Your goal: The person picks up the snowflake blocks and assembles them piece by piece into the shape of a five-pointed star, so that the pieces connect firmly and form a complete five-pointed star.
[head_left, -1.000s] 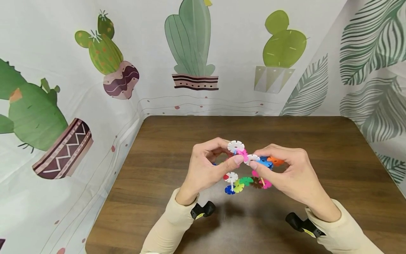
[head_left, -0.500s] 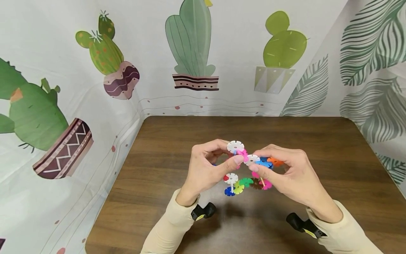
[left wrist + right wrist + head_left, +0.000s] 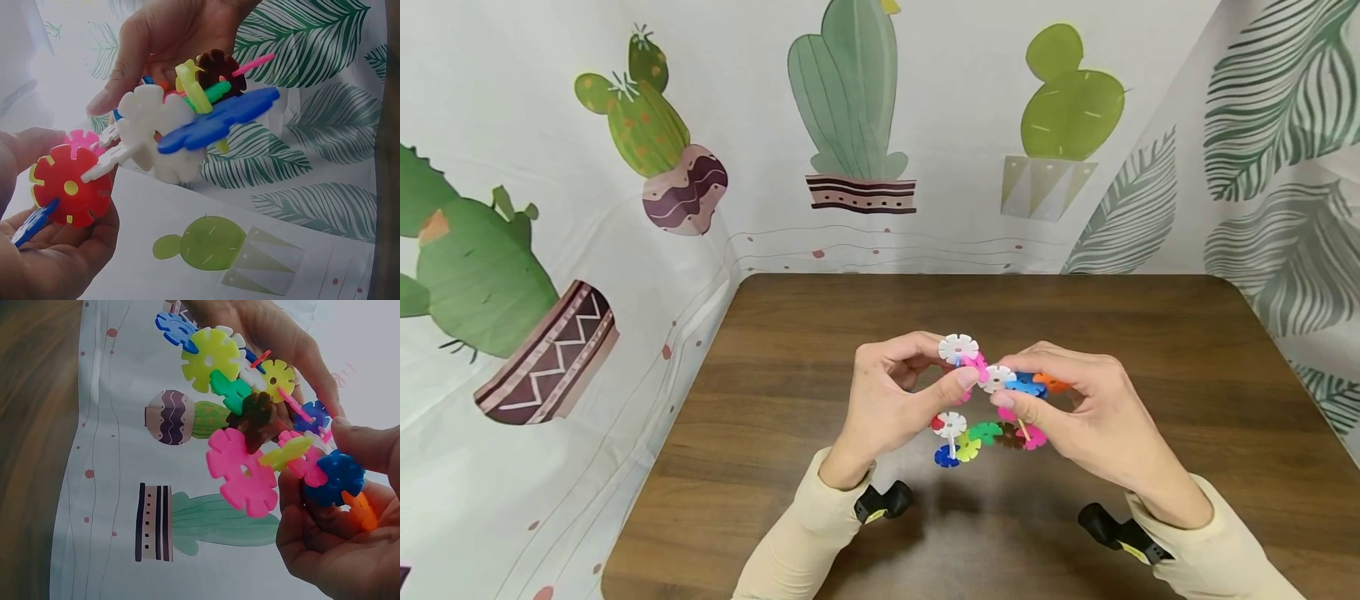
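Observation:
Both hands hold up a ring of interlocking plastic snowflake discs over the wooden table. In the head view my left hand (image 3: 891, 396) pinches a pink disc (image 3: 974, 367) between thumb and index finger; a white disc (image 3: 958, 349) rises above it. My right hand (image 3: 1086, 408) grips the joined part by another white disc (image 3: 997, 379) and a blue disc (image 3: 1026, 384). Below hang a green disc (image 3: 985, 432), a brown one and a dark blue disc (image 3: 947, 456). A red disc (image 3: 72, 184) lies by the left fingers. An orange disc (image 3: 359, 510) sits against the right fingers.
The brown wooden table (image 3: 797, 333) lies beneath the hands. Behind it hangs a white cloth (image 3: 955, 233) printed with cacti and leaves. Each wrist wears a black camera, the left camera (image 3: 883, 500) and the right camera (image 3: 1123, 531).
The right thumb has shifted slightly down, uncovering more of the white disc beside it. The hanging discs have sunk a little. Both hands otherwise keep their grip in nearly the same place.

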`<state>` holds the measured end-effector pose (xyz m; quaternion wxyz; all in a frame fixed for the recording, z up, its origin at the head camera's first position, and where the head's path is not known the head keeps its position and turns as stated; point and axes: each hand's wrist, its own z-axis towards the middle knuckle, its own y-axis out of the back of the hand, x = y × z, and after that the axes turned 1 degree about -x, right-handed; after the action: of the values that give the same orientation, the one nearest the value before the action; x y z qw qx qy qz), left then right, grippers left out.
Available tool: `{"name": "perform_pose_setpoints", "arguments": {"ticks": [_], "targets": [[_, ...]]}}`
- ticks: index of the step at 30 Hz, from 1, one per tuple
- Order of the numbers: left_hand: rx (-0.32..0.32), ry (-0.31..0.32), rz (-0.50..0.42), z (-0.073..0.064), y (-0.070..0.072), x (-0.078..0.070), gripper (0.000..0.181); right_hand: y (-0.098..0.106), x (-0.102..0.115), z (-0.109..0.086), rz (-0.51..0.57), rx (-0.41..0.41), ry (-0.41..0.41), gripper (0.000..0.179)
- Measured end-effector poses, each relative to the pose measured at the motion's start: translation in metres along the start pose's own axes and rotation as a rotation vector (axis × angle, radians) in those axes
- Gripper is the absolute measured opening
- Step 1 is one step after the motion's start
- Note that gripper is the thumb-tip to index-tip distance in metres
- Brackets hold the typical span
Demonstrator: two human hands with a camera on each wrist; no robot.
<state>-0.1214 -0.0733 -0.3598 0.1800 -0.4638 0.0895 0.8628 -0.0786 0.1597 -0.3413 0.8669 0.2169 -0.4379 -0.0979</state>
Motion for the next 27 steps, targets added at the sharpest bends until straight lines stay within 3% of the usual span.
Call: {"name": "perform_pose_setpoints", "arguments": {"ticks": [6, 14, 27], "targets": [[-0.006, 0.003, 0.002, 0.0008, 0.0, 0.0017, 0.03, -0.0007, -0.0021, 0.0008, 0.001, 0.011, 0.007, 0.042], [-0.021, 0.012, 0.003, 0.0002, -0.0056, 0.003, 0.015, 0.0006, -0.0014, 0.0003, -0.025, -0.009, -0.002, 0.042], [-0.021, 0.054, -0.003, 0.0015, -0.0065, 0.0082, 0.03, 0.0018, -0.0032, -0.0022, -0.109, 0.0, -0.004, 0.043]]}}
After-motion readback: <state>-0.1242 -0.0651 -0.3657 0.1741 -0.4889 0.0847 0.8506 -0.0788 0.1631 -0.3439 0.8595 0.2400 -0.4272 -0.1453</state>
